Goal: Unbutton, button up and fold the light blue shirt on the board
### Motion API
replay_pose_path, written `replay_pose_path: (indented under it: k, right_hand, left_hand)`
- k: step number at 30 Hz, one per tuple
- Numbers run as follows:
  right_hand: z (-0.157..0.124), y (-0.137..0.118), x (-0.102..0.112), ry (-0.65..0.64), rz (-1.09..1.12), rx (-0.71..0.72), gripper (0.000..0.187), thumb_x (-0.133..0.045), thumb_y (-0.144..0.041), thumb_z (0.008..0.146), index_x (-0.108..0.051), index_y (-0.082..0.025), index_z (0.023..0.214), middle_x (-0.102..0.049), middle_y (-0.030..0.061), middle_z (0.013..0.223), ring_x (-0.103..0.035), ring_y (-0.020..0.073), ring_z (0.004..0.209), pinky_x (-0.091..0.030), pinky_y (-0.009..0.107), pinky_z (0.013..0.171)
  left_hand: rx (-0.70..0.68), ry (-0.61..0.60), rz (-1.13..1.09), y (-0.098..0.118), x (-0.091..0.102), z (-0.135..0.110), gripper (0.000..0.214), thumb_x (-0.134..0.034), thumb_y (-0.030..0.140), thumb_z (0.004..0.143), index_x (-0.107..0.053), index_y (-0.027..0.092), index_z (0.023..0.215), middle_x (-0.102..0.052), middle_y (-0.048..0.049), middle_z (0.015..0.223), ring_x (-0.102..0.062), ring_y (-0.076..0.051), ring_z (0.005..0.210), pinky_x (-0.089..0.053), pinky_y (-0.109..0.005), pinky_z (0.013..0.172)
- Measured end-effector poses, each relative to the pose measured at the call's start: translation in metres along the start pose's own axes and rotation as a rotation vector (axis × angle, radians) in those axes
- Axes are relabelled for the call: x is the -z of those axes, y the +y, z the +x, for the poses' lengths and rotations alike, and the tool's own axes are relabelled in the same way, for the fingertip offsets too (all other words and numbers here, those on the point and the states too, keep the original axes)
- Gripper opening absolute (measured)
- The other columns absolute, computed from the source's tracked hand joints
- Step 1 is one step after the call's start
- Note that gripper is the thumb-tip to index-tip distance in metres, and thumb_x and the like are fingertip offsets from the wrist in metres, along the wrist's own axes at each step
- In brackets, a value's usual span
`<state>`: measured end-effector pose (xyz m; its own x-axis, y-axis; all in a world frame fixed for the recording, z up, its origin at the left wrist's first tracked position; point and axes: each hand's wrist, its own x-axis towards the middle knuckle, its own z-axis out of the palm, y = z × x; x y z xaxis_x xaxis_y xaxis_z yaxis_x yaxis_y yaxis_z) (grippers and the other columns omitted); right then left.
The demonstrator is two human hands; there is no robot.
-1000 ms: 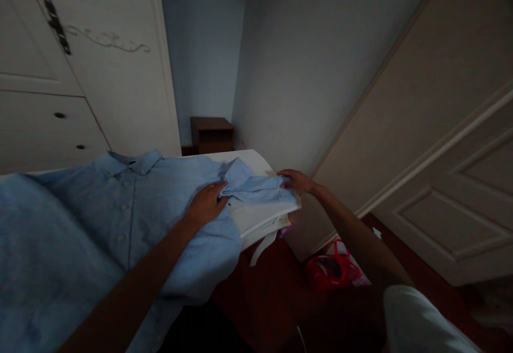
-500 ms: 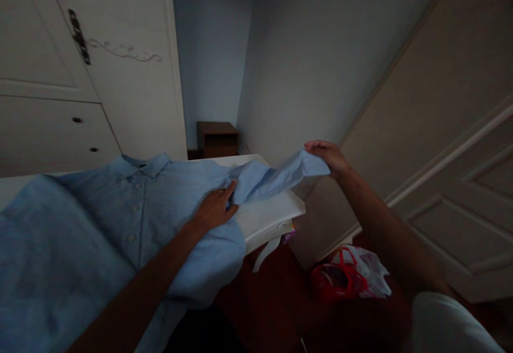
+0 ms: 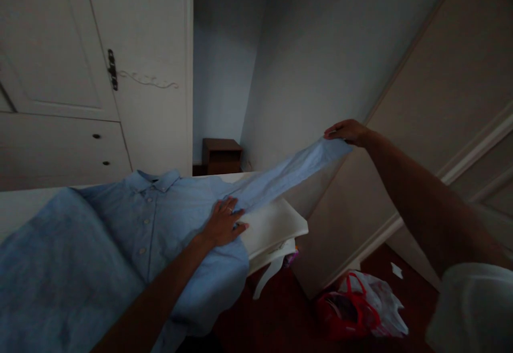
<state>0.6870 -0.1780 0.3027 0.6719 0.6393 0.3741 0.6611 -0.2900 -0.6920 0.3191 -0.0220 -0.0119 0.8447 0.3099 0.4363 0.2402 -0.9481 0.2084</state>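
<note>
A light blue button shirt (image 3: 120,235) lies front-up across a white table (image 3: 272,225), collar toward the far side. My left hand (image 3: 223,224) lies flat on the shirt's side near the armpit, fingers spread, pressing the cloth onto the table. My right hand (image 3: 348,130) is raised to the right, beyond the table's end, and pinches the cuff end of the shirt's sleeve (image 3: 288,171). The sleeve is stretched out straight in the air between the shirt body and that hand.
A white wardrobe (image 3: 100,86) with drawers stands behind the table. A small brown nightstand (image 3: 222,155) sits in the far corner. A red and white plastic bag (image 3: 356,305) lies on the dark floor by a pale door (image 3: 441,128) at the right.
My right hand has lifted the sleeve end off the table and pulled it up and to the right until the sleeve is taut. My left hand has stayed on the shirt and flattened.
</note>
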Motion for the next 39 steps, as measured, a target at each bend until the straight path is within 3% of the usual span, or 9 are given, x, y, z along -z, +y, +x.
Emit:
replay_pose_path:
  k: [4,7,10,19,24,29,33,36,39]
  right_hand:
    - [0.000,-0.021,-0.014,-0.294,-0.274,-0.039,0.033,-0.087,-0.020,0.052,-0.075,-0.017,0.082,-0.067,0.0035,0.070,-0.059,0.0123,0.059,-0.048,0.023,0.050]
    - [-0.013,-0.032,-0.034,-0.519,-0.316,0.017,0.041,-0.088,-0.024,0.049,-0.075,-0.019,0.088,-0.068,0.0034,0.074,-0.061,0.0136,0.061,-0.050,0.023,0.051]
    - [-0.027,-0.038,-0.056,-0.640,-0.319,0.021,0.043,-0.088,-0.025,0.048,-0.075,-0.020,0.089,-0.069,0.0041,0.074,-0.063,0.0154,0.062,-0.052,0.026,0.052]
    - [-0.061,-0.078,-0.116,-0.668,-0.162,-0.074,0.030,-0.081,-0.011,0.053,-0.071,-0.016,0.081,-0.069,0.0040,0.066,-0.061,0.0142,0.053,-0.052,0.025,0.048]
    - [-0.079,-0.126,-0.162,-0.690,-0.070,0.013,0.026,-0.070,-0.003,0.062,-0.066,-0.016,0.084,-0.060,-0.0038,0.053,-0.052,0.0068,0.042,-0.046,0.017,0.042]
    - [-0.099,-0.178,-0.224,-0.750,0.001,0.127,0.020,-0.066,-0.002,0.068,-0.060,-0.015,0.083,-0.052,-0.0075,0.046,-0.047,0.0054,0.038,-0.043,0.015,0.041]
    - [-0.124,-0.210,-0.282,-0.757,0.015,0.214,0.016,-0.060,0.000,0.072,-0.058,-0.015,0.079,-0.049,-0.0074,0.044,-0.048,0.0073,0.039,-0.040,0.015,0.039]
    - [-0.149,-0.224,-0.325,-0.834,0.071,0.256,0.014,-0.059,-0.001,0.075,-0.057,-0.015,0.079,-0.051,-0.0065,0.047,-0.049,0.0078,0.041,-0.042,0.015,0.040]
    - [-0.172,-0.230,-0.358,-1.045,0.205,0.236,0.015,-0.061,-0.004,0.077,-0.056,-0.014,0.086,-0.054,-0.0067,0.053,-0.054,0.0080,0.045,-0.047,0.016,0.045]
  left_hand:
    - [0.027,-0.049,-0.026,0.000,-0.001,0.000,0.057,-0.046,0.058,0.089,-0.055,0.026,0.135,-0.045,-0.0146,0.147,-0.032,-0.037,0.140,-0.021,-0.063,0.111]
    - [0.034,-0.066,-0.041,0.001,-0.001,0.001,0.056,-0.046,0.057,0.089,-0.054,0.027,0.135,-0.052,-0.0127,0.141,-0.038,-0.035,0.137,-0.022,-0.062,0.112]
    - [0.033,-0.058,-0.034,0.002,-0.001,0.001,0.055,-0.046,0.058,0.089,-0.055,0.028,0.134,-0.053,-0.0116,0.140,-0.039,-0.035,0.136,-0.022,-0.061,0.112]
    - [0.066,-0.025,-0.169,0.000,0.002,0.004,0.056,-0.048,0.056,0.089,-0.055,0.021,0.133,-0.043,-0.0149,0.148,-0.034,-0.031,0.140,-0.021,-0.058,0.114]
    - [0.329,0.209,-0.749,-0.005,0.012,0.013,0.052,-0.042,0.057,0.090,-0.061,0.019,0.118,-0.058,-0.0123,0.134,-0.049,-0.023,0.130,-0.034,-0.043,0.113]
    - [0.541,0.348,-1.266,-0.011,0.061,0.012,0.076,-0.013,0.069,0.089,-0.057,0.014,0.117,-0.065,-0.0199,0.120,-0.063,-0.028,0.112,-0.052,-0.049,0.092]
    - [0.736,0.393,-1.753,-0.013,0.127,-0.012,0.079,-0.027,0.080,0.081,-0.058,0.014,0.109,-0.068,-0.0184,0.106,-0.068,-0.031,0.095,-0.056,-0.052,0.082]
    - [0.863,0.395,-1.696,-0.015,0.163,-0.039,0.060,-0.054,0.067,0.080,-0.059,0.016,0.111,-0.066,-0.0150,0.109,-0.068,-0.029,0.090,-0.058,-0.051,0.078]
    - [0.936,0.391,-1.485,-0.022,0.176,-0.066,0.053,-0.072,0.051,0.072,-0.060,0.022,0.115,-0.060,-0.0117,0.124,-0.065,-0.029,0.099,-0.061,-0.047,0.071]
